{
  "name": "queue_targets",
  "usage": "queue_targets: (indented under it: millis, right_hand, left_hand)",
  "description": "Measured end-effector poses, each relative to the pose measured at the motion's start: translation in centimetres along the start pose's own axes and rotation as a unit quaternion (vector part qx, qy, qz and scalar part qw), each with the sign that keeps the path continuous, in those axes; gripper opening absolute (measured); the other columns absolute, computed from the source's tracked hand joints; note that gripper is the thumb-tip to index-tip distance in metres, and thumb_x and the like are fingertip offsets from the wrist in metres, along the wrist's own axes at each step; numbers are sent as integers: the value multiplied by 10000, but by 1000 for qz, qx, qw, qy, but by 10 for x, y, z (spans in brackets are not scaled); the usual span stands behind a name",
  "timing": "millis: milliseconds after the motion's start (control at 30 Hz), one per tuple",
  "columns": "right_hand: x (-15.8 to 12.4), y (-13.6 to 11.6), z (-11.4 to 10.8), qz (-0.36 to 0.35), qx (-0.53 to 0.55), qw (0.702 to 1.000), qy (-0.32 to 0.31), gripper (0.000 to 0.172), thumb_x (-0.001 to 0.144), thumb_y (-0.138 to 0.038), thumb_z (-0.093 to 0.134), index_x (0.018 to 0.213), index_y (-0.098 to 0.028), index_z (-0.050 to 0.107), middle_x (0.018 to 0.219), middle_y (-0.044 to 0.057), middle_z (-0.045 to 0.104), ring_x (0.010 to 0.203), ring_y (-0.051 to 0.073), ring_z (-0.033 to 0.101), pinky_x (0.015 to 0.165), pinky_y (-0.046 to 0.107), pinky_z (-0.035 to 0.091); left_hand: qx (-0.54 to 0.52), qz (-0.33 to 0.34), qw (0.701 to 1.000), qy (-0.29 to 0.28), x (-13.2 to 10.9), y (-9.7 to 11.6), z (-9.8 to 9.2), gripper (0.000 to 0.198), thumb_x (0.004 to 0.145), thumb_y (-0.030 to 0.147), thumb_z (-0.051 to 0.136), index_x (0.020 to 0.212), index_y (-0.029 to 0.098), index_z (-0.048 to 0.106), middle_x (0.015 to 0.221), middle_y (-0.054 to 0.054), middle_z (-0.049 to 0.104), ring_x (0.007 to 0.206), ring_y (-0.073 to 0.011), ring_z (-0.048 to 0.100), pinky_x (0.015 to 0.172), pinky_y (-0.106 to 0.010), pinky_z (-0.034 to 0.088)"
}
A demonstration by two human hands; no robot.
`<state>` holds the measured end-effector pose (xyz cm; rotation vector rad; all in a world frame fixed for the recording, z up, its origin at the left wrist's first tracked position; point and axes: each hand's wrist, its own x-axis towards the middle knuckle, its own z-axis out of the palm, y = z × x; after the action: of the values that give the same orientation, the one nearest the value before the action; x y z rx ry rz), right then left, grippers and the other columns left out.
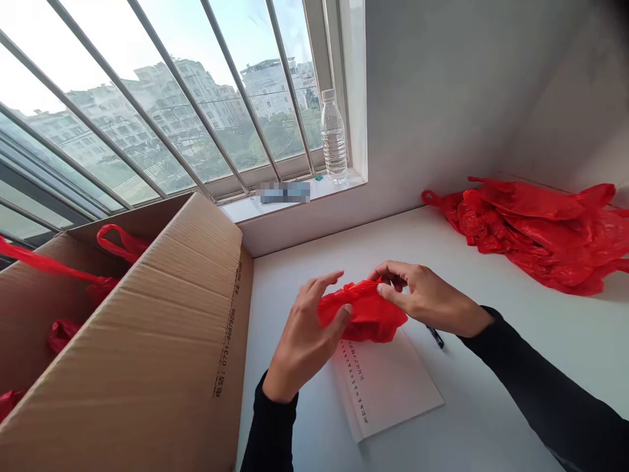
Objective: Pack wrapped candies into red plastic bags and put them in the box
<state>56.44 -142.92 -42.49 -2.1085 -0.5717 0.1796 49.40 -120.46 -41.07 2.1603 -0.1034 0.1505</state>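
A red plastic bag [364, 313], bunched and folded, is held up over an open notebook [393, 387] on the white table. My right hand [417, 292] pinches the bag's upper right edge between thumb and fingers. On the bag's left side, my left hand [314, 321] has its thumb and fingers spread apart; whether it touches the plastic is hard to tell. Handwritten lines run down the notebook page, and the bag hides its top part. A dark pen [435, 337] lies just below my right wrist, partly hidden.
A tall cardboard box [181, 314] with red bags inside stands at the left. A pile of red plastic bags [535, 229] lies at the back right of the white table [491, 400]. A clear water bottle [334, 141] stands on the windowsill [246, 208] by the barred window.
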Motion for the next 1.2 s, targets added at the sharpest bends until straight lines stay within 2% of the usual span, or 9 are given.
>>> queue_targets:
  millis: [133, 233, 333, 467, 633, 833, 1000, 1133, 1200]
  right_hand:
    - [0, 5, -6, 28, -6, 1000, -2, 152, 939, -355, 561, 978, -275, 685, 926, -15, 677, 822, 180, 568, 728, 332, 453]
    - [0, 10, -14, 50, 3, 999, 13, 117, 922, -336, 573, 945, -268, 666, 941, -16, 683, 863, 185, 608, 769, 340, 473]
    - [0, 12, -17, 67, 18, 997, 28, 78, 921, -293, 559, 941, -261, 627, 1038, -19, 685, 968, 189, 634, 822, 336, 486]
    - [-1, 10, -11, 41, 38, 998, 13, 107, 929, -329, 596, 1016, -266, 590, 1127, -11, 662, 1068, 196, 626, 870, 332, 495]
    - [-3, 8, -10, 29, 34, 999, -12, 187, 974, -449, 578, 1061, -291, 627, 993, -18, 693, 943, 187, 644, 797, 329, 492]
    - [0, 14, -19, 64, 65, 996, 20, 147, 991, -393, 544, 1019, -267, 614, 927, -15, 718, 865, 183, 673, 783, 332, 498]
    - [-4, 10, -18, 54, 66, 996, 11, 170, 985, -421, 561, 999, -257, 603, 924, -17, 711, 854, 185, 676, 768, 330, 513]
    - [-6, 9, -22, 56, 32, 998, 0, 296, 984, -533, 552, 935, -250, 621, 909, -13, 714, 826, 186, 666, 756, 338, 513]
    - [-8, 10, -25, 68, 7, 998, 16, 290, 979, -532, 562, 964, -251, 632, 950, 1, 721, 860, 201, 676, 775, 352, 525]
  left_hand:
    - [9, -17, 1000, 8, 3, 1, 4, 161, 975, 316, 630, 1057, 278, 763, 1034, -7, 745, 970, -216, 664, 859, -352, 484]
    - [2, -27, 998, 64, 5, -5, -6, 278, 1017, 434, 566, 1016, 245, 769, 987, -29, 755, 876, -207, 664, 796, -351, 483]
    - [1, -22, 994, 103, 4, -7, -12, 313, 1029, 457, 539, 1084, 232, 749, 1066, -51, 746, 951, -216, 658, 842, -358, 484]
    - [4, 17, 997, 72, 0, 4, 2, 378, 950, 366, 690, 1324, 334, 646, 1280, -6, 666, 1197, -210, 595, 989, -334, 457]
    - [-16, 8, 993, 120, 3, 6, 8, 124, 975, 356, 662, 954, 259, 737, 984, 4, 709, 968, -181, 664, 863, -309, 478]
    - [-75, -13, 976, 205, 0, 4, -12, 247, 1023, 493, 552, 1025, 256, 619, 963, -2, 683, 856, -170, 664, 681, -274, 494]
    - [-12, 10, 986, 165, -5, 18, -3, 414, 881, 473, 767, 1233, 321, 614, 1226, -2, 650, 1146, -207, 614, 867, -298, 521]
    - [41, 31, 977, 209, -6, 14, -2, 129, 927, 395, 725, 959, 276, 687, 997, 16, 667, 974, -186, 638, 843, -316, 498]
    - [33, 39, 969, 241, -6, 10, -7, 126, 955, 391, 687, 916, 271, 689, 1015, 15, 632, 952, -176, 625, 851, -318, 491]
